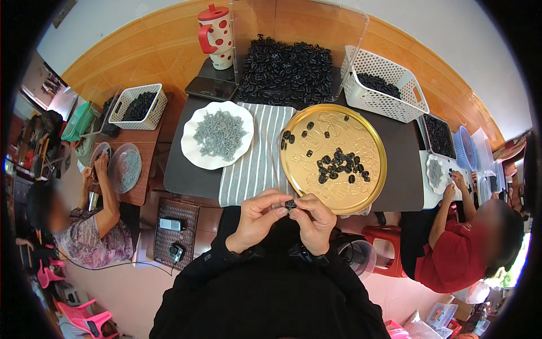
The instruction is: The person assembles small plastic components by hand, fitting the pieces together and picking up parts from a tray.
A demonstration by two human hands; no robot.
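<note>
Between the fingertips of my left hand (257, 219) and my right hand (312, 221) is a small black plastic part (290, 204), pinched from both sides in front of the table edge. Beyond it on the right lies a round gold tray (305, 175) with a loose heap of similar black parts (341, 165) and several scattered ones. To the left, a white scalloped plate (189, 148) holds a pile of small grey-blue pieces (220, 134). A grey striped cloth (248, 181) lies between plate and tray, partly under both.
A clear bin of black parts (285, 70) stands at the back, beside a white perforated basket (389, 107). A dotted tumbler (221, 56) and a dark phone (210, 88) are at back left. One person (93, 231) works at left, another (451, 248) at right, near a red stool (384, 251).
</note>
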